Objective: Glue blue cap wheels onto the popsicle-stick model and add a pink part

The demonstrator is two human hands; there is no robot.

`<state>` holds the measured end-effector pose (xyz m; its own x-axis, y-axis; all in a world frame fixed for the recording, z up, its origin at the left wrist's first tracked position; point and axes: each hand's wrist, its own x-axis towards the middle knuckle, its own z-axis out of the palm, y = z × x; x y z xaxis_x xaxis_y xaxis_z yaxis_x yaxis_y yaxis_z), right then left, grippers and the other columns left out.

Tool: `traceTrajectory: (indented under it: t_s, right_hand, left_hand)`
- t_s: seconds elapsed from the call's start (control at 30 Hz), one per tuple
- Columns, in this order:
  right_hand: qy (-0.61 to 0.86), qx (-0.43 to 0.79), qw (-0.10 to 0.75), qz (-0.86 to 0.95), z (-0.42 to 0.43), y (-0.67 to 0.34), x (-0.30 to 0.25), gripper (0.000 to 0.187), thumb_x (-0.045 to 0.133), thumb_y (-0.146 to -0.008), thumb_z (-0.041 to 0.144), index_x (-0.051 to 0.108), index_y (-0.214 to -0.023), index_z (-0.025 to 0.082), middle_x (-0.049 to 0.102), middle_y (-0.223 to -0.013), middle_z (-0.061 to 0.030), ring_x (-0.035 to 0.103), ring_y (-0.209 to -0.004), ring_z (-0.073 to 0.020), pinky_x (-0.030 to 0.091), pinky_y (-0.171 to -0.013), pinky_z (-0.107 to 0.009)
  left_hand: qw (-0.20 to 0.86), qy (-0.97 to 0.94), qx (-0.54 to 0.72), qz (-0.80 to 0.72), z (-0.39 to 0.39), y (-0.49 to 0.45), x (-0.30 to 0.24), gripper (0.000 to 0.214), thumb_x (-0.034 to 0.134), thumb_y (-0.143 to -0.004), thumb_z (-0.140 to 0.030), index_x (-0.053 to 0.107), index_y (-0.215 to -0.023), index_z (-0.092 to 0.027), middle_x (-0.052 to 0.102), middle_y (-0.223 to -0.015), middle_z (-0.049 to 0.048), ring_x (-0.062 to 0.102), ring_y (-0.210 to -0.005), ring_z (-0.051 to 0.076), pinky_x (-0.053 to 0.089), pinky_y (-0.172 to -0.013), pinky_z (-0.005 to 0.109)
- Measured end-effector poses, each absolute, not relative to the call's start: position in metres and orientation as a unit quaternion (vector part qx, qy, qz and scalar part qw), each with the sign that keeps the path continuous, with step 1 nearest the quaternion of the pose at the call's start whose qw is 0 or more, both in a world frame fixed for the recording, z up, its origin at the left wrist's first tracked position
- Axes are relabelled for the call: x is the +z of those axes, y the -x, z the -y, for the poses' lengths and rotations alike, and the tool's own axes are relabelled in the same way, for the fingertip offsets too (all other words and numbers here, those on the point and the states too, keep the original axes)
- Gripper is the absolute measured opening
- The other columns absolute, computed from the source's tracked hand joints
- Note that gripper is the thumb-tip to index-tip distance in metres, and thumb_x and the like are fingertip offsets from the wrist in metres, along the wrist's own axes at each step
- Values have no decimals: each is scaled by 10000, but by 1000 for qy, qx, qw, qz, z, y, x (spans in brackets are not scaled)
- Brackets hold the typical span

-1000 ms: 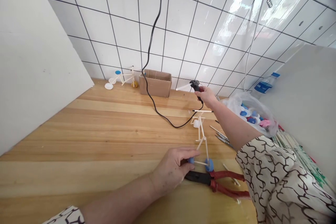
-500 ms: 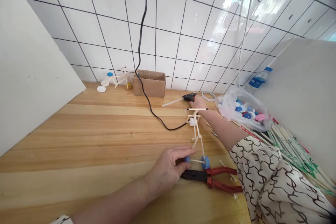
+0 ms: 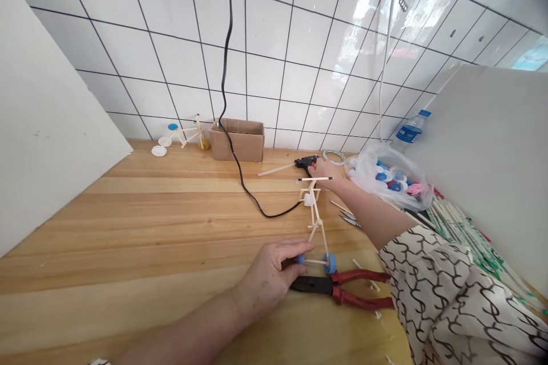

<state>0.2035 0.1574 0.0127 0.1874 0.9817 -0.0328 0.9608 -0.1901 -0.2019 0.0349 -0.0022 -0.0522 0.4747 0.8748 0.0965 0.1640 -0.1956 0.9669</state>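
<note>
My left hand (image 3: 268,274) pinches a blue bottle-cap wheel (image 3: 301,260) of a small tricycle model (image 3: 317,211) made of thin wooden sticks. Its other blue cap wheel (image 3: 329,263) is at the right end of a stick axle, and a white cap wheel (image 3: 308,199) is at the far end. Beyond the model, my right hand (image 3: 324,171) is closed round the handle of a black glue gun (image 3: 305,163), partly hidden by the fingers. A white glue stick (image 3: 276,170) points left from the gun. Red-handled pliers (image 3: 317,285) lie just below the left hand's fingertips.
A cardboard box (image 3: 237,142) and another stick model (image 3: 184,136) stand by the tiled wall. Tape roll (image 3: 333,157), bag of bottle caps (image 3: 387,177), water bottle (image 3: 413,128), scissors (image 3: 350,218) and bundled sticks (image 3: 466,234) are on the right. A black cord (image 3: 246,185) crosses the table.
The view has shifted slightly, so most things appear a little further left. More of the glue gun's handle shows by my right hand. My left hand still pinches the cap wheel.
</note>
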Motion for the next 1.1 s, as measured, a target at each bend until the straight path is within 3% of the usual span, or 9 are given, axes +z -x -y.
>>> traceTrajectory:
  t_s: [0.23, 0.47, 0.67, 1.1]
  right_hand:
    - [726, 87, 125, 671, -83, -233, 45, 279, 433, -903, 256, 567, -1102, 112, 626, -1088, -136, 589, -999, -231, 461, -855, -337]
    - [624, 128, 241, 732, 13, -261, 7, 237, 470, -864, 303, 580, -1036, 183, 649, -1046, -99, 613, -940, -226, 498, -804, -369]
    - [572, 168, 244, 765, 42, -252, -16, 249, 528, -815, 223, 590, -1053, 190, 617, -1107, -106, 572, -1053, -237, 468, -917, -401]
    - [478, 106, 255, 834, 56, -244, -22, 450, 542, -770, 87, 470, -1204, 180, 601, -1115, -94, 529, -1023, -228, 407, -892, -400]
  left_hand:
    - [485, -708, 342, -384, 2, -35, -49, 399, 622, -687, -80, 698, -1042, -247, 684, -1126, 34, 612, -1063, 216, 427, -986, 346]
    - [464, -723, 329, -392, 3, -34, -49, 369, 623, -716, -108, 691, -1057, -230, 682, -1131, 38, 614, -1062, 208, 434, -981, 322]
    - [447, -733, 325, -396, 3, -33, -47, 373, 613, -723, -109, 686, -1065, -241, 681, -1133, 27, 620, -1051, 205, 436, -984, 331]
    - [418, -756, 307, -399, 3, -31, -50, 345, 599, -763, -146, 669, -1092, -221, 679, -1138, 27, 623, -1051, 187, 445, -985, 311]
